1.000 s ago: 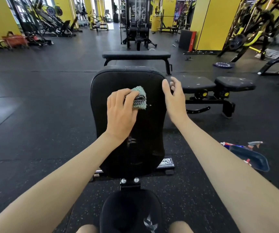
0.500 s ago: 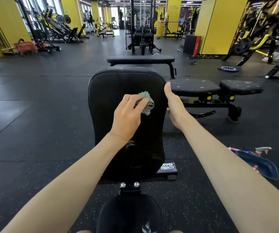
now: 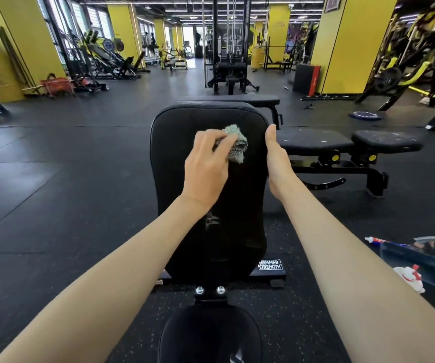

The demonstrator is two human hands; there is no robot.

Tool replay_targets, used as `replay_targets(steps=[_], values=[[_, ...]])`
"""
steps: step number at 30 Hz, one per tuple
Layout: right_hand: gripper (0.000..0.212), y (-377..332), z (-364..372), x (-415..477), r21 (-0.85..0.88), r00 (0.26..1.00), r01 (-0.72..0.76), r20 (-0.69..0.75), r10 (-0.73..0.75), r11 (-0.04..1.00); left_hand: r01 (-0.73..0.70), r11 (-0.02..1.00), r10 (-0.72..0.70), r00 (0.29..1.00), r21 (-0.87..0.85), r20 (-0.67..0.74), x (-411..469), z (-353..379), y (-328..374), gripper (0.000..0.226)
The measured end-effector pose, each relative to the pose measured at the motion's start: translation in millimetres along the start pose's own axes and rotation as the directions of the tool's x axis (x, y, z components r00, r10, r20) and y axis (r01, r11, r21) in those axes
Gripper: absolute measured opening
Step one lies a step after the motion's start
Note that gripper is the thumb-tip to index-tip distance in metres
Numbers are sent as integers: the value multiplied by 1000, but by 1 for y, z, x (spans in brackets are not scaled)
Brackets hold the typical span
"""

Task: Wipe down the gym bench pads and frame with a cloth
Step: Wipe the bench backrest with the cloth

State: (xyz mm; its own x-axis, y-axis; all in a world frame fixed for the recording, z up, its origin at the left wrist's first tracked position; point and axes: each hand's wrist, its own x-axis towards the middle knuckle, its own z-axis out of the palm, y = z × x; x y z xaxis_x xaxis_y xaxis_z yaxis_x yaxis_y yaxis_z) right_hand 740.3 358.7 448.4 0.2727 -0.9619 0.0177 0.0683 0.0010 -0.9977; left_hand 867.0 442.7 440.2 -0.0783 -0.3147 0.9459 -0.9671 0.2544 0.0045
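A black back pad (image 3: pixel 182 142) of the gym bench stands tilted up in front of me, with the black seat pad (image 3: pixel 208 334) below it and the frame's base bar (image 3: pixel 271 273) behind. My left hand (image 3: pixel 207 166) grips a bunched green-grey cloth (image 3: pixel 237 146) and presses it against the upper middle of the back pad. My right hand (image 3: pixel 276 161) lies edge-on along the pad's right side, thumb up; its fingers are hidden behind the pad.
A second black bench (image 3: pixel 342 142) stands just right of the pad. A blue tray (image 3: pixel 421 265) with a spray bottle and rags lies on the floor at the right. Gym machines and yellow pillars line the back. Black rubber floor stretches to the left.
The cloth in my left hand has slid a little to the right across the pad. My right hand has turned from open fingers on the edge to lying along the pad's side.
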Motion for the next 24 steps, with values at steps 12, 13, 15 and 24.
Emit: replay_targets(steps=[12,13,15,24], values=[[77,4,3,1,29,998,54,-40,-53,998,-123,992,123,992,-6,-3,11,-1,-2,29],[75,4,3,1,18,997,57,-45,-56,998,-95,995,95,995,-2,-29,19,-1,-3,30],[69,4,1,2,21,997,57,-43,-56,998,-71,997,72,996,26,-44,29,4,-3,30],[66,1,-2,-3,-5,997,73,-2,-73,997,-184,982,183,983,48,26,13,8,5,33]])
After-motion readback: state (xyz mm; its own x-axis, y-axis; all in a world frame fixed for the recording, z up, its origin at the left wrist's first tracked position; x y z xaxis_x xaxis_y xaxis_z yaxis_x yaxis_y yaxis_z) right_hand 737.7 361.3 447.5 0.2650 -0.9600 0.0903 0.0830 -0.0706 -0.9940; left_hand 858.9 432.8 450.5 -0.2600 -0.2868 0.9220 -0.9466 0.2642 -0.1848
